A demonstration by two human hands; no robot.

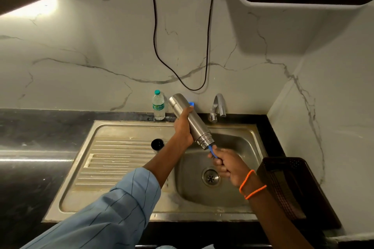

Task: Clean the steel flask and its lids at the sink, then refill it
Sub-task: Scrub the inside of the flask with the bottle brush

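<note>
The steel sink (113,170) fills the lower middle of the view, set into a dark tabletop (30,127). Its ribbed draining board lies toward 9 o'clock and its bowl with the drain (210,177) toward 3 o'clock. A dark basket (287,184) stands at the bowl's 3 o'clock side. The tap (218,105) rises at 12 o'clock of the bowl, and no water is seen running from it.

The steel flask (189,121) is held in the air above the bowl, tilted, with its open mouth down toward 5 o'clock and its base up toward 11 o'clock. The left hand (183,129) wraps its fingers around the middle of the body. The right hand (227,164) is clenched around a blue brush handle (212,150), which enters the mouth of the flask.

A small plastic water bottle (158,106) stands at the wall, at 12 o'clock of the draining board. 1 dark round lid (157,143) rests on the draining board.

The flask looks stiff and smooth, so when wet it probably slips easily. I judge it rather light while empty. The middle of the body seems the best place to hold it, with a full grip, because the brush pushes against it from below.
</note>
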